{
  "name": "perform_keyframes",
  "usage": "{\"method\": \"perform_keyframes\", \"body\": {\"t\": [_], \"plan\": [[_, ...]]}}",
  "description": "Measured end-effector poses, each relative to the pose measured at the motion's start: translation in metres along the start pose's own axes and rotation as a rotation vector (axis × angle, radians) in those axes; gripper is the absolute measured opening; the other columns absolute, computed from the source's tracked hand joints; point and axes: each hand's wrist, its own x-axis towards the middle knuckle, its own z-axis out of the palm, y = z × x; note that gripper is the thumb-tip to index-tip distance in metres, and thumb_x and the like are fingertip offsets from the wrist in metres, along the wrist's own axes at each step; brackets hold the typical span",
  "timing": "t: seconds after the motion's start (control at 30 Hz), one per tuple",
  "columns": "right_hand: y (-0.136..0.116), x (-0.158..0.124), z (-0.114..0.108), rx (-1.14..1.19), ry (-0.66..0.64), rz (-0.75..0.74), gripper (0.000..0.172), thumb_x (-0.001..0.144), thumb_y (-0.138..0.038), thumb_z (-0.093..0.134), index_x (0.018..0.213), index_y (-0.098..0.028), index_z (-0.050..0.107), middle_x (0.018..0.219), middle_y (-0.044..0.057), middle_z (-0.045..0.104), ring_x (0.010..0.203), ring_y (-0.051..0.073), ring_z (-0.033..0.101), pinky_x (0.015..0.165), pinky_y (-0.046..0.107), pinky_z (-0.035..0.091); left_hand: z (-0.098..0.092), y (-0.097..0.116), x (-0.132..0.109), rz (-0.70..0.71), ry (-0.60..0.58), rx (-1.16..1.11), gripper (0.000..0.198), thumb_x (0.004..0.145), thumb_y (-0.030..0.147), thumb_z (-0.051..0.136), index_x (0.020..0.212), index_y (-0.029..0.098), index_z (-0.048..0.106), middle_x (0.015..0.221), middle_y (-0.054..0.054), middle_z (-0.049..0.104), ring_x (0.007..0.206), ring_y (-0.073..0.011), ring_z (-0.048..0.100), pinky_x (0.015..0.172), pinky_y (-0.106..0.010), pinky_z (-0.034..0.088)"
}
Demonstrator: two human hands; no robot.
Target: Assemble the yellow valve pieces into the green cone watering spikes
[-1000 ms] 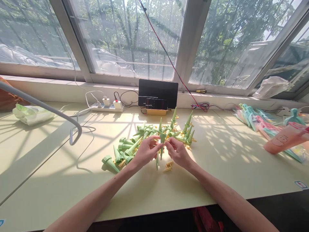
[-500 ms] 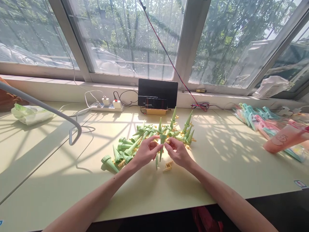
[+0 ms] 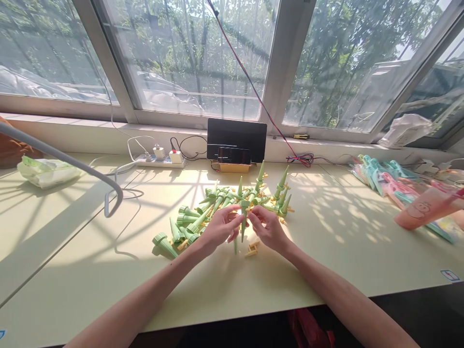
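Observation:
My left hand (image 3: pixel 222 228) is closed round a green plastic watering spike (image 3: pixel 244 220), held upright with its wide cap up and its point down. From the other side, the fingertips of my right hand (image 3: pixel 267 228) pinch a small yellow valve peg (image 3: pixel 248 210) at the spike's side, just below the cap; the fingers partly hide it. Behind both hands lies a heap of similar green spikes (image 3: pixel 195 220), some with yellow pegs fitted. A few loose yellow pegs (image 3: pixel 253 248) rest on the table below my right hand.
A black tablet (image 3: pixel 237 135) and a phone (image 3: pixel 235 155) stand at the back. To the left are a power strip (image 3: pixel 159 162), a grey curved metal bar (image 3: pixel 72 159) and a wipes packet (image 3: pixel 47 170). A pink cup (image 3: pixel 422 210) and bagged colourful items (image 3: pixel 380 174) lie right.
My hands stay in nearly the same place. The right fingers have shifted slightly at the spike's side, and the left fingers below it have moved a little.

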Motion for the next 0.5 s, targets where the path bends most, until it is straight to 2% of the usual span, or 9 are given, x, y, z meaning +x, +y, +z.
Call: {"method": "perform_keyframes", "body": {"t": [0.13, 0.23, 0.37, 0.5], "plan": [[-0.0016, -0.0012, 0.0002, 0.009, 0.004, -0.042, 0.017, 0.095, -0.028, 0.050, 0.081, -0.020, 0.054, 0.069, -0.001, 0.059, 0.059, 0.012, 0.058, 0.054, 0.024, 0.046, -0.0023, -0.0006, 0.0001, -0.008, -0.038, -0.060, 0.068, 0.081, 0.046, 0.068, 0.132, 0.009, 0.044, 0.055, 0.005, 0.055, 0.040, -0.0068, 0.044, 0.043, -0.022, 0.031], [-0.0027, -0.0018, 0.0007, 0.016, 0.037, -0.075, 0.013, 0.093, -0.027, 0.053, 0.083, -0.020, 0.056, 0.070, -0.001, 0.060, 0.062, 0.012, 0.061, 0.057, 0.025, 0.049, -0.0048, -0.0042, 0.0019, -0.033, -0.091, -0.108, 0.069, 0.081, 0.047, 0.068, 0.134, 0.011, 0.043, 0.064, 0.003, 0.058, 0.042, -0.0058, 0.044, 0.043, -0.022, 0.032], [-0.0041, -0.0018, 0.0000, -0.010, 0.163, -0.104, 0.006, 0.090, -0.026, 0.059, 0.091, -0.021, 0.057, 0.065, -0.004, 0.057, 0.057, 0.011, 0.057, 0.056, 0.025, 0.051, -0.0067, -0.0071, 0.0040, -0.055, -0.168, -0.157, 0.063, 0.080, 0.048, 0.069, 0.129, 0.014, 0.049, 0.077, -0.003, 0.061, 0.048, -0.0063, 0.046, 0.041, -0.021, 0.030], [-0.0046, -0.0006, -0.0017, -0.058, 0.204, -0.156, 0.011, 0.089, -0.026, 0.060, 0.099, -0.022, 0.063, 0.063, -0.005, 0.057, 0.053, 0.010, 0.055, 0.055, 0.024, 0.051, -0.0068, -0.0042, 0.0028, -0.047, -0.244, -0.144, 0.052, 0.083, 0.049, 0.066, 0.121, 0.014, 0.057, 0.078, -0.003, 0.058, 0.050, -0.0057, 0.045, 0.042, -0.020, 0.030]]}}
